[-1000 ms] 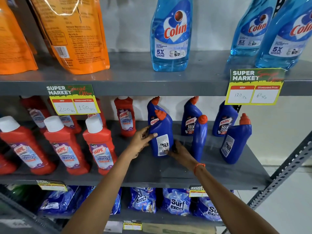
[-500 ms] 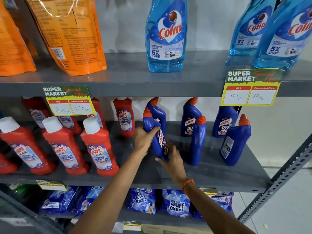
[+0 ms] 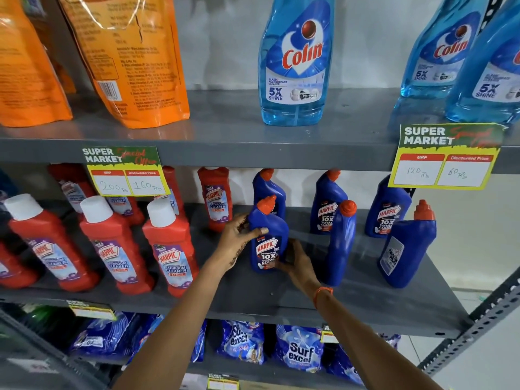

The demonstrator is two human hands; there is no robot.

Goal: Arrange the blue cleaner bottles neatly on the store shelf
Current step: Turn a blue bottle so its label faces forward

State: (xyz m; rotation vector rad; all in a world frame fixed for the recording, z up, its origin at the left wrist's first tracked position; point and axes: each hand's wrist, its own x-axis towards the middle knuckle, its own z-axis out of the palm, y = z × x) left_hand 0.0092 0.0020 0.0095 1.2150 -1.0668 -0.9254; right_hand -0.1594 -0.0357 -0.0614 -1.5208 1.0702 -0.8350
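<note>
A blue Harpic bottle (image 3: 268,240) with an orange cap stands upright on the grey middle shelf (image 3: 253,294), its label facing me. My left hand (image 3: 237,239) grips its left side near the shoulder. My right hand (image 3: 298,263) holds its lower right side. Behind it stands another blue bottle (image 3: 268,190). Further right are a blue bottle (image 3: 327,205) at the back, a bottle turned side-on (image 3: 339,246) in front, a back bottle (image 3: 389,212), and a front bottle showing its back label (image 3: 408,249).
Red Harpic bathroom cleaner bottles (image 3: 171,249) fill the shelf's left half. Colin spray bottles (image 3: 295,60) and orange pouches (image 3: 126,57) stand on the upper shelf. Price tags (image 3: 444,159) hang from its edge. Surf Excel packs (image 3: 299,350) lie below. A slotted metal upright (image 3: 484,319) is at right.
The held blue bottle was turned from showing its back label to its front label facing me and set upright. Both hands stayed on it.
</note>
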